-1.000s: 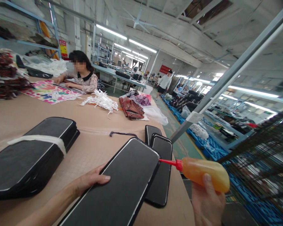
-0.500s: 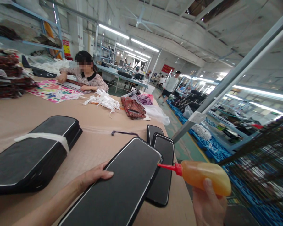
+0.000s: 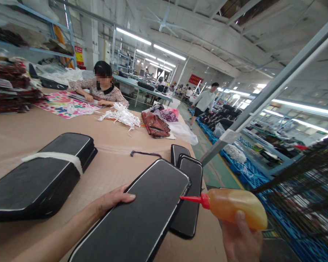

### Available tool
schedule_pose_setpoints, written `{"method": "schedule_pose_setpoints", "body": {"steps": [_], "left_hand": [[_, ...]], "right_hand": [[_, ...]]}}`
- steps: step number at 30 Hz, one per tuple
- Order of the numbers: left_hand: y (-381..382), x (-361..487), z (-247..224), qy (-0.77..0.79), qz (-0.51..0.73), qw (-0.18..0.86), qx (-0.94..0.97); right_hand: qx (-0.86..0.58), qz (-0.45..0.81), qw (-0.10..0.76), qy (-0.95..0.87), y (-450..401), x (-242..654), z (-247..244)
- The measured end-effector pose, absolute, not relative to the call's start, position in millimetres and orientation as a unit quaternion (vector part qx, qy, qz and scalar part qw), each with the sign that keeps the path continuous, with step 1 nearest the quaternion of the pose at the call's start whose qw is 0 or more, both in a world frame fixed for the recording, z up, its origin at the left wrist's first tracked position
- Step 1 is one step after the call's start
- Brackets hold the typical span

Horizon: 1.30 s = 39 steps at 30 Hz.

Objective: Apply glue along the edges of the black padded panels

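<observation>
Mostly hidden, the fingers of the right hand (image 3: 242, 234) wrap an amber bottle (image 3: 233, 205) at four o'clock.
The left hand (image 3: 115, 198), thumb on top, other fingers unseen, grips a black panel (image 3: 144, 211) at six o'clock, cut off below; whether the red nozzle (image 3: 192, 199) touches it is unclear.

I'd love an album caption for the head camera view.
Left hand grips a black panel; right hand holds an amber bottle, red nozzle at the panel's edge.
</observation>
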<state>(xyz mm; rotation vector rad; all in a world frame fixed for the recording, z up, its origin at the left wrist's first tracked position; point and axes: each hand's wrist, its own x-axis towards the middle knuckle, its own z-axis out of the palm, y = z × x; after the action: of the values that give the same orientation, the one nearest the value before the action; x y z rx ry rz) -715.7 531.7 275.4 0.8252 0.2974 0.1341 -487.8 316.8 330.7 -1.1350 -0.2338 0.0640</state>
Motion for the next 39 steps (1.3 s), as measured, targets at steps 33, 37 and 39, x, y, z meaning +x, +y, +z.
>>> {"method": "schedule_pose_setpoints", "body": {"steps": [33,37,39], "left_hand": [[536,-696,273,0.131,0.079,0.898,0.413],[536,-693,273,0.141,0.085,0.899,0.406],[537,-691,273,0.141,0.082,0.899,0.405]], "right_hand": [[-0.571,0.013,0.812,-0.117,304,-506,318],[-0.578,0.021,0.805,-0.129,300,-507,310],[-0.578,0.022,0.805,-0.135,300,-509,311]]}}
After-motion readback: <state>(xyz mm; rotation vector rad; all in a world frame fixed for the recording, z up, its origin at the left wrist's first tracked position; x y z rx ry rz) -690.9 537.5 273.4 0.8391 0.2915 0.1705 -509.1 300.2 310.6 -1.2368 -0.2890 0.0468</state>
